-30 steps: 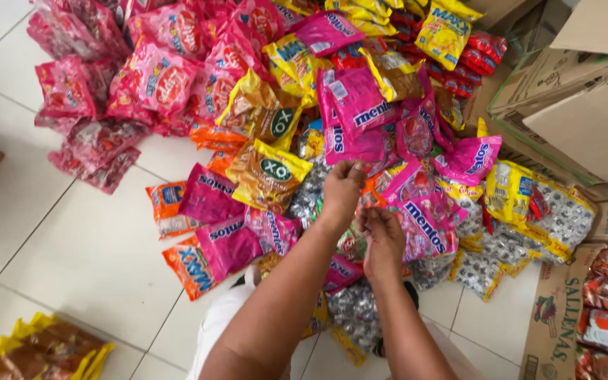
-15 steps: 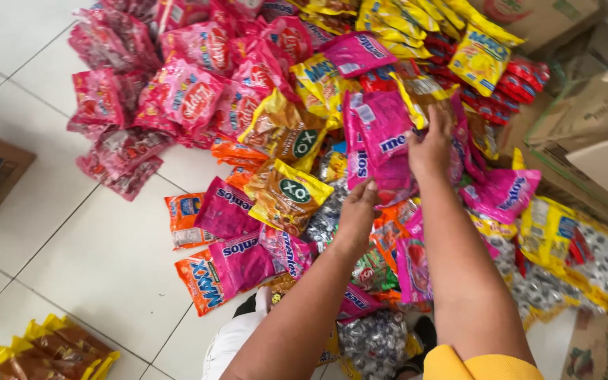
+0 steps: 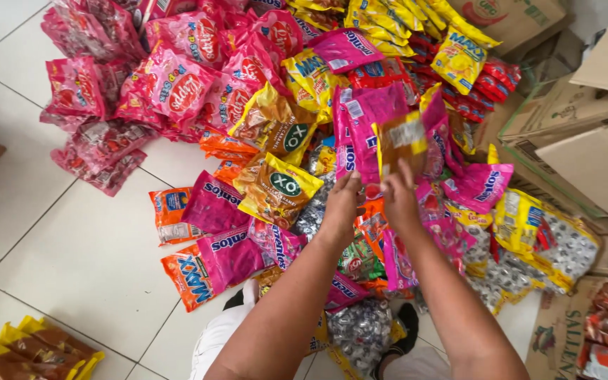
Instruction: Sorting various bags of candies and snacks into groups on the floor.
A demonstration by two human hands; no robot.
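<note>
White floor tiles (image 3: pixel 72 260); two hands, right hand (image 3: pixel 399 200) grip holding one gold packet (image 3: pixel 402 141), left hand (image 3: pixel 343 207) open

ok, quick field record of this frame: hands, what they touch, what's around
left hand: open, resting on the heap of candy bags
right hand: lifting an amber-gold bag by its lower edge
nearest to left hand: gold bag with green round label
surface: white tiled floor
right side: cardboard boxes
bottom left: yellow-edged brown packs
</note>
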